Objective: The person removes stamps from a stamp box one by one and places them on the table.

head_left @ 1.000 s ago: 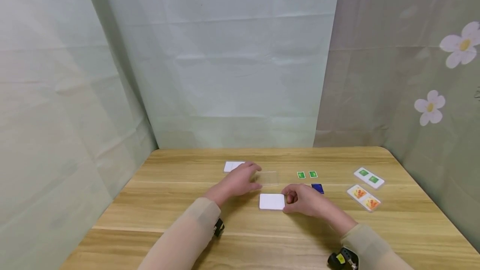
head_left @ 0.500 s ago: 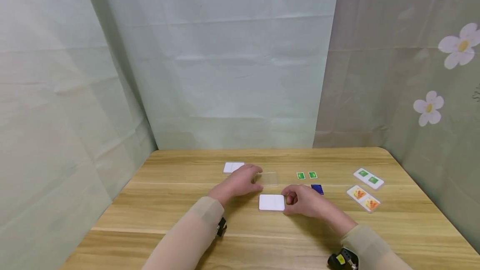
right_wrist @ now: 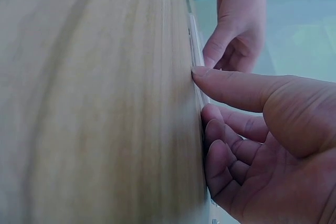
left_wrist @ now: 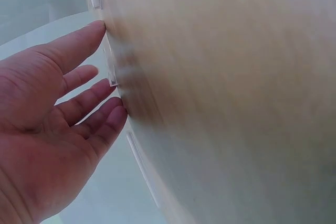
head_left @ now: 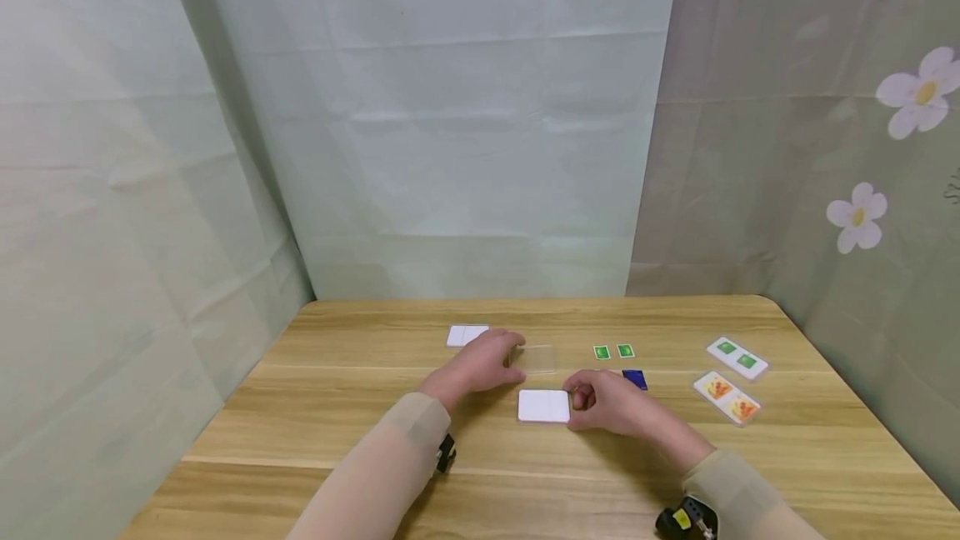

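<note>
In the head view, my left hand spans the left end of a clear plastic rectangle, index finger at its far edge and thumb at its near edge. The left wrist view shows a clear corner between the thumb and fingers of that hand. Nearer to me, a white card with a faint middle line and a clear border lies on the table. My right hand grips its right end between thumb and index finger, the other fingers curled in.
Behind my left hand lies another white card. Two small green squares and a dark blue square are beyond my right hand. Farther right are a card with green squares and one with orange pictures. Cloth hangs around the table.
Both hands stay at the same two pieces. My left forearm has shifted slightly to the right, and the cards have not moved on the table.
</note>
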Tool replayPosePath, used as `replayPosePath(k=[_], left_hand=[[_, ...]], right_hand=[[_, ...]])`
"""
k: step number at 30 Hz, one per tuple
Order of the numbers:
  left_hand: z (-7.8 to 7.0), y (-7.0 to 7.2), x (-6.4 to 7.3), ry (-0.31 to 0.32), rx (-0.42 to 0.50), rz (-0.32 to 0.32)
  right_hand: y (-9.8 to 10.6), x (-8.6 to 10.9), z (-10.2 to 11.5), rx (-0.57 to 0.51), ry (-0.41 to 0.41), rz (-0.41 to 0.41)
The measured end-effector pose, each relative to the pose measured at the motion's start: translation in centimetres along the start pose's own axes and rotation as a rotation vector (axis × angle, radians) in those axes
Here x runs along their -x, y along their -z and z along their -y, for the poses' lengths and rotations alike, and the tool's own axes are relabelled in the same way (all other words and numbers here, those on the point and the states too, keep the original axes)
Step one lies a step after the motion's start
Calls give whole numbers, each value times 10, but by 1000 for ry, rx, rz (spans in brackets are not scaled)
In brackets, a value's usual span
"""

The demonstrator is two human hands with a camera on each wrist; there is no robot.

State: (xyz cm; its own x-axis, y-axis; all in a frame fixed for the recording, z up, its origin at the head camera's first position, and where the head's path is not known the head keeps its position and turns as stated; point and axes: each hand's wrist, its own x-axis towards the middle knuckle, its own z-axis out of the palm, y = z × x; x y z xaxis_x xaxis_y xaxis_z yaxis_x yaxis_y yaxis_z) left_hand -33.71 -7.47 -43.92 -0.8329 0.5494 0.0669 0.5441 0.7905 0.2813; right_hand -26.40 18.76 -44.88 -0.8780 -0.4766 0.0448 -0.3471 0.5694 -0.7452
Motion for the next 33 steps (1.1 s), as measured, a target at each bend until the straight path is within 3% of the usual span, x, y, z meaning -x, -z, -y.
replayPosePath(k=[25, 33], left_hand=[[-1, 4, 1, 27, 21, -22], [-3, 11, 8, -24, 40, -43]], right_hand=[[1, 1, 1, -9, -15, 2], [1, 1, 0, -20, -17, 5]])
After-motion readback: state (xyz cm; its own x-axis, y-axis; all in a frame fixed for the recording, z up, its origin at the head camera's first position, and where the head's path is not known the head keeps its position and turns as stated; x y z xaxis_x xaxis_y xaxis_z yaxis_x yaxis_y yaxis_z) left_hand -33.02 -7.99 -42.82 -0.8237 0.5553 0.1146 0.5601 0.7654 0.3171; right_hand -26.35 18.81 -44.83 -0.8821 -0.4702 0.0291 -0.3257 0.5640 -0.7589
